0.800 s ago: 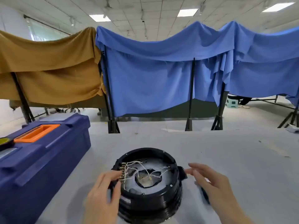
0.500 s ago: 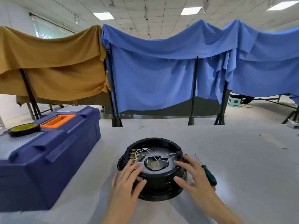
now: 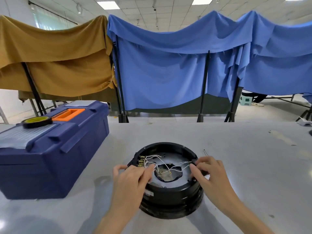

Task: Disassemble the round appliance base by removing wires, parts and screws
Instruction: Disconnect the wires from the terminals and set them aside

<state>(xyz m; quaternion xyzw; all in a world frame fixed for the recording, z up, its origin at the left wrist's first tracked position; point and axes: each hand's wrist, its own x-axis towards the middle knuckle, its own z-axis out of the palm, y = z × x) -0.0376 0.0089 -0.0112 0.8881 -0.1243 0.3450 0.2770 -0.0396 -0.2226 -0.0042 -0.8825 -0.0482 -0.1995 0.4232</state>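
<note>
The round appliance base [image 3: 168,191] sits open side up by the table's [image 3: 244,166] near edge. The person's left hand [image 3: 133,178] clamps its left rim, probably steadying it. Right hand [image 3: 211,176] curls at the wires [image 3: 156,156] by the right rim, can't tell if it's pinching one

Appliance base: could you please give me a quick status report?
Left hand grips base rim; right hand fingers at right-side wires, grasp unclear. Wires attached to terminals. Screwdriver behind right hand, nothing obstructing.
</note>
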